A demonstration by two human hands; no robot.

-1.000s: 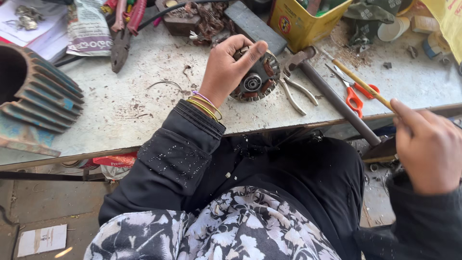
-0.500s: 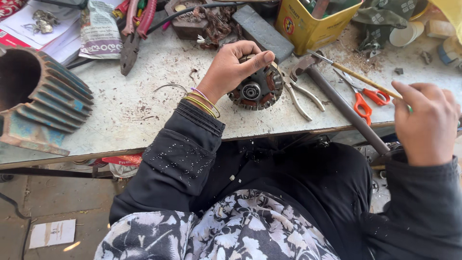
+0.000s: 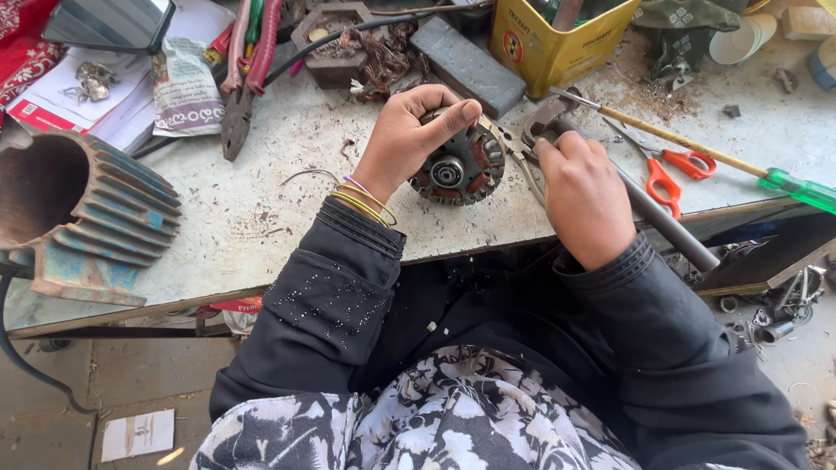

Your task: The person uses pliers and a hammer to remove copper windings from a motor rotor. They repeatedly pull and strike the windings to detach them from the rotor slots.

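The scissors [image 3: 675, 170] have orange handles. The screwdriver [image 3: 797, 190] has a green handle and a yellow shaft. The tin box [image 3: 549, 43] is yellow. The jacket sleeves [image 3: 331, 287] are black. The cloth on the lap [image 3: 435, 418] is black and white with flowers. The bangles [image 3: 361, 200] are gold.

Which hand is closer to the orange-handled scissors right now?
The right hand. It rests on the grey hammer handle, just left of the scissors. The left hand is farther left, gripping the round motor stator.

Scratched matt-painted workbench [image 3: 261, 218], ribbed metal housing [image 3: 113, 218]
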